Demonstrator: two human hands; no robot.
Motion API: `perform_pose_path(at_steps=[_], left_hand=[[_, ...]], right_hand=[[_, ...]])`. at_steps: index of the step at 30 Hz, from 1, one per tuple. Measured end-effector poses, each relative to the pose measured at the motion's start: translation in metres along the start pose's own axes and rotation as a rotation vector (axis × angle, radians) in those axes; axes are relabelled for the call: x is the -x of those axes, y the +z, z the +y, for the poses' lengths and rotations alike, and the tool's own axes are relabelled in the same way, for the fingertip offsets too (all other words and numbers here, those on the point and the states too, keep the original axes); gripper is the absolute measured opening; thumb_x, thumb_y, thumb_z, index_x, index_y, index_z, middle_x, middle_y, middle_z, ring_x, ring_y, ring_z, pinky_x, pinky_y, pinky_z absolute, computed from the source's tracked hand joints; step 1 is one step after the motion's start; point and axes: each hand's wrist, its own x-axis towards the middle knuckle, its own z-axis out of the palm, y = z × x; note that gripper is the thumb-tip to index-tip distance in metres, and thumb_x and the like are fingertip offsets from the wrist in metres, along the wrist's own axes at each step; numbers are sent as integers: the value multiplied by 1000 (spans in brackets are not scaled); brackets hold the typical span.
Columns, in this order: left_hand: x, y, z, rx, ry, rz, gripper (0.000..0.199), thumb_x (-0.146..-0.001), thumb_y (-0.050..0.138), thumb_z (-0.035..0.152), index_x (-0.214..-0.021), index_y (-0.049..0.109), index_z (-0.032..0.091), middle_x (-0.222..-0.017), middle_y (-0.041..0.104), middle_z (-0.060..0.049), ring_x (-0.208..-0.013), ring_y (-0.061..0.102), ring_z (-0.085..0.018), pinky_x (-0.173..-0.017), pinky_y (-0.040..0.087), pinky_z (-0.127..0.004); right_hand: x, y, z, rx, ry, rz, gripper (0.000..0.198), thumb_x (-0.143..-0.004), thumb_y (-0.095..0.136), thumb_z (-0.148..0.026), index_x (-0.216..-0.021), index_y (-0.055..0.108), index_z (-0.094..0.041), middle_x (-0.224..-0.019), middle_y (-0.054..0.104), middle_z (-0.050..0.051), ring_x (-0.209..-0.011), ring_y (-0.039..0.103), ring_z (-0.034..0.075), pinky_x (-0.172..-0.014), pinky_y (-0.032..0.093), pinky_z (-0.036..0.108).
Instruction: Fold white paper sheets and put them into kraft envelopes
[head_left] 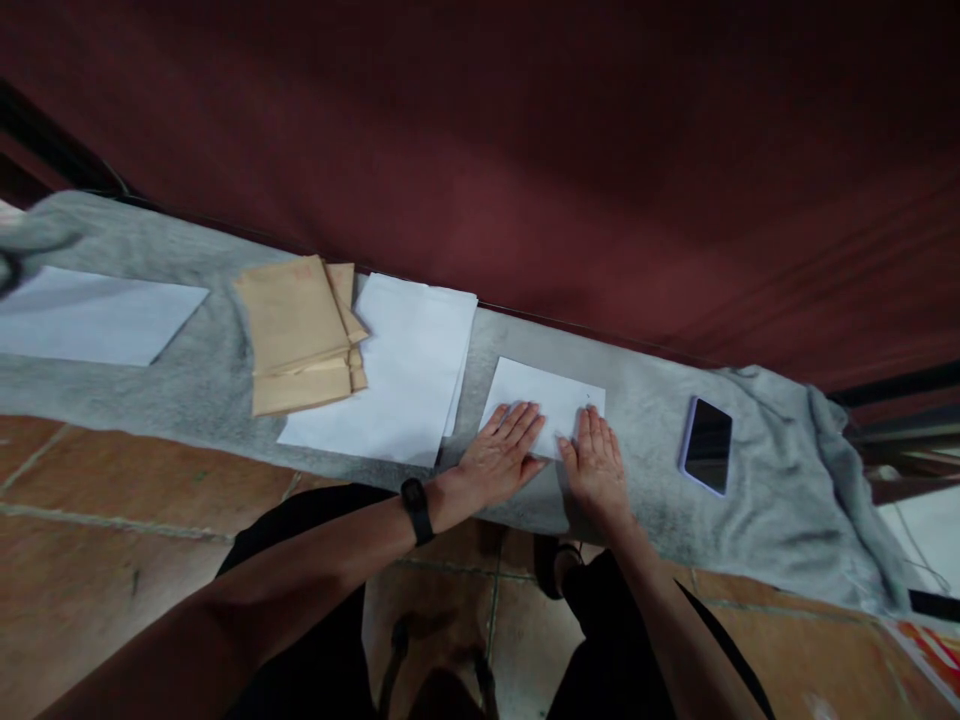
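Dark red backdrop (480,180), fabric or panel, could not tell, rose behind a long, narrow surface draped in grey cloth (645,470); brown floor tiles (90,560) showed below. Small white sheet (551,390) lay on the cloth, right of centre, directly in front of the wearer, with a tiny dark mark near its upper right corner.

Left hand (501,450): flat, palm down, on the sheet's lower left part. Fingers straight and near one another, thumb held apart, nothing gripped. Right hand (596,470): also flat and palm down, over the lower right part of the same sheet; fingers long and close together, tips near the dark mark, thumb angled out toward the other hand. Hands apart, strip of paper visible between them.

Left forearm came in long and slanting from the lower left, dark watch (417,510) at the wrist, fingers aimed up and to the right. Right forearm rose from the lower right, fingers aimed away from the body.

Left of the hands: larger white sheets (409,370), overlapping, with brown envelopes (296,320) piled partly on them. Farther left, another white sheet (97,315). Right of the hands, well apart from them: phone (709,445), screen dark.
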Motion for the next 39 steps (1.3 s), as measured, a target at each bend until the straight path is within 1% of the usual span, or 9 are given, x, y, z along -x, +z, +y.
perform_pose_path(at_steps=[8,13,16,20,23,27,31,36,39], left_hand=[[4,-1,0,-40,10,13,72,-104,37,54,-157,32,6,-168,25,-18,-157,20,-30,-129,13,-50],[3,4,-1,-41,28,47,73,-104,39,53,-157,31,4,-168,25,-20,-158,19,-30,-129,14,-50],[2,5,-2,-13,50,80,70,-104,38,51,-157,32,5,-167,28,-20,-157,20,-29,-129,16,-49],[-5,5,-4,22,60,98,62,-106,33,42,-157,32,6,-167,30,-18,-158,20,-27,-129,18,-47],[-16,6,-7,27,10,88,58,-106,29,33,-156,34,4,-165,34,-18,-157,22,-26,-128,20,-46],[-33,7,-15,11,-51,40,57,-104,27,27,-155,35,3,-164,35,-18,-157,23,-26,-128,20,-46],[-46,6,-20,-15,-85,24,58,-103,28,28,-155,37,4,-165,34,-17,-156,24,-25,-129,19,-45],[-54,4,-32,-48,-150,36,59,-100,32,27,-156,37,8,-164,37,-15,-156,26,-24,-129,18,-46],[-55,1,-40,-71,-188,35,60,-100,32,28,-156,37,5,-164,36,-16,-156,26,-25,-129,17,-46]], right_hand=[[0,-1,15,106,37,27,69,-109,26,-49,-158,31,0,-161,37,28,-150,36,36,-121,32,54],[-10,-4,22,97,132,103,68,-109,25,-46,-154,36,4,-158,39,31,-150,34,39,-119,32,59],[-21,-7,17,14,152,95,65,-109,23,-44,-158,31,-1,-162,34,27,-154,29,36,-121,30,58],[-33,-6,-5,-176,127,15,62,-109,20,-42,-161,27,-8,-166,32,20,-156,25,28,-123,30,53],[-38,-2,-24,-227,57,-40,60,-109,19,-38,-159,32,-7,-165,34,19,-156,24,26,-125,27,52],[-43,1,-38,-170,-3,-87,56,-108,23,-33,-157,38,-10,-164,36,16,-156,26,26,-126,24,52],[-49,1,-39,-92,17,-82,56,-109,24,-33,-157,38,-7,-165,35,16,-155,28,26,-126,23,48],[-51,6,-34,-57,50,-40,58,-109,29,-38,-157,38,-8,-164,37,16,-153,33,28,-125,25,48],[-51,9,-27,-42,76,-16,58,-109,30,-39,-157,38,-8,-163,37,16,-152,35,29,-124,26,48]])
